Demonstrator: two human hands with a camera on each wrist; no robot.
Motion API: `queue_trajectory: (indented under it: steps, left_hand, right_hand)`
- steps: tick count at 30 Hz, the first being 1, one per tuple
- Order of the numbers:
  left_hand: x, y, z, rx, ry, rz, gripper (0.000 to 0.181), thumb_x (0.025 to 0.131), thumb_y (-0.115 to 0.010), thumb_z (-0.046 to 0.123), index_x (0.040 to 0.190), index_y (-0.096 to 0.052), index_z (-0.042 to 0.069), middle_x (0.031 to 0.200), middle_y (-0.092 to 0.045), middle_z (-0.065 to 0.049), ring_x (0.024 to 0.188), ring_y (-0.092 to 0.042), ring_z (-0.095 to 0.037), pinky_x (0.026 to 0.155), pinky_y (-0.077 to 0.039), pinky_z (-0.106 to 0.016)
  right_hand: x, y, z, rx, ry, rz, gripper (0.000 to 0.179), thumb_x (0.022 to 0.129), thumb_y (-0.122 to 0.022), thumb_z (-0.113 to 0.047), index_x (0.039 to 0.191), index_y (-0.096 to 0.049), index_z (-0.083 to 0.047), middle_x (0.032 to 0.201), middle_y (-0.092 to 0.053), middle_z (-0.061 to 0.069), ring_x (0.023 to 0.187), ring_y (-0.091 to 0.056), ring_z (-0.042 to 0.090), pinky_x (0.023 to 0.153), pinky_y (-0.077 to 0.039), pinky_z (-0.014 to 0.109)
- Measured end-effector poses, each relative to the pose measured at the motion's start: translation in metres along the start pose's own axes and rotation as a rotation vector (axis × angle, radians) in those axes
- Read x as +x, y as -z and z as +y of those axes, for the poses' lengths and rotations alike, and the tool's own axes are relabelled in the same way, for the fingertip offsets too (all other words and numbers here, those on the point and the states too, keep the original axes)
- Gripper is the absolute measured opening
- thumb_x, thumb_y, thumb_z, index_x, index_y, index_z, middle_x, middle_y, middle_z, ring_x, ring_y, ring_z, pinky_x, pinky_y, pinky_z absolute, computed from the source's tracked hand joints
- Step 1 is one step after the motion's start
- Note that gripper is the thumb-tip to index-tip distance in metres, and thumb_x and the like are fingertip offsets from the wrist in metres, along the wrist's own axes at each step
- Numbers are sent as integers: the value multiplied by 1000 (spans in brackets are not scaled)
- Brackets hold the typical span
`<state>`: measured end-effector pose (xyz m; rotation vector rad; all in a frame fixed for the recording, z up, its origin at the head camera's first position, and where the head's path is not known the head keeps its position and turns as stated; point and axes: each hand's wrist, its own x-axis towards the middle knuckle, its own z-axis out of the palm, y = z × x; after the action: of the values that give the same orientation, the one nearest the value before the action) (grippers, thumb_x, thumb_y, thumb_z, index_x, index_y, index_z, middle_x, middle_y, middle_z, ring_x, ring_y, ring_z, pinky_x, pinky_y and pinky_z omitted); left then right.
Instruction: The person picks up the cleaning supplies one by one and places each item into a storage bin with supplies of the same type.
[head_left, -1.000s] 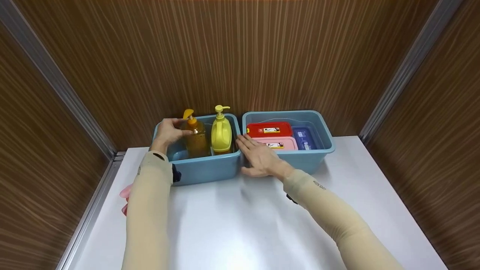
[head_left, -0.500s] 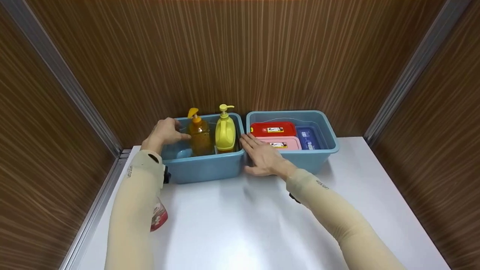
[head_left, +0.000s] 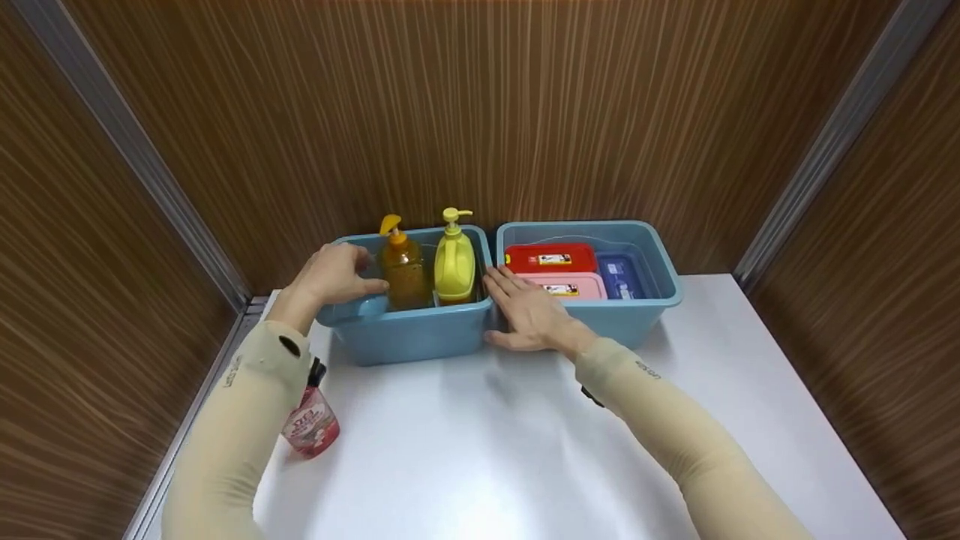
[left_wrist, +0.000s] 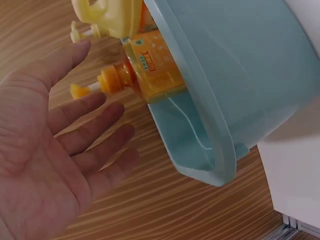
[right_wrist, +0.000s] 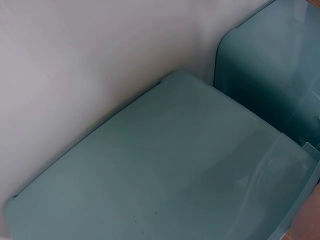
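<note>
An amber pump bottle stands upright in the left blue bin, beside a yellow pump bottle with a handle. My left hand hovers over that bin's left end, thumb pointing toward the amber bottle. In the left wrist view the palm of this left hand faces the camera, fingers spread, holding nothing. My right hand lies with straight fingers at the near corner where the two bins meet. Only a sliver of the right hand shows in the right wrist view.
The right blue bin contains a red-lidded box, a pink-lidded box and a blue-lidded box. A red labelled bottle stands on the white table, partly behind the left forearm. Wood-grain panels enclose the table.
My left hand has let go of the amber bottle and drawn off to the left. As the left forearm swung left, more of the red bottle came into sight. The right hand stays put.
</note>
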<state>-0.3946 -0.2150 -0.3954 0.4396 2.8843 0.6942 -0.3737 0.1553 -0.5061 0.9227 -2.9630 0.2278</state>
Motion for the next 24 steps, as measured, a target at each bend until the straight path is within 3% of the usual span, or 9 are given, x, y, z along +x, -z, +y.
queue_trajectory:
  steps: [6,15,24]
  left_hand:
    - [-21,3,-1,10,-61,8,66,102,-81,41,153,-66,2,153,-70,-24,140,-68,-46,118,-57,-66]
    - [-44,-1,9,-2,-113,4,66,101,-81,41,153,-66,2,155,-70,-23,142,-67,-46,118,-58,-66]
    - [-72,-7,8,12,-160,30,63,101,-81,41,151,-69,4,150,-74,-22,138,-71,-44,113,-61,-65]
  right_hand:
    - [1,2,0,-28,1,-13,109,100,-54,-73,180,-21,-6,191,-19,13,178,-19,38,144,-24,61]
    - [-1,2,3,1,-16,-16,107,102,-57,-70,180,-20,-7,191,-17,13,179,-16,38,145,-20,61]
    - [-1,3,2,2,-23,-13,102,108,-38,-77,180,-21,-7,191,-16,12,179,-15,39,144,-22,63]
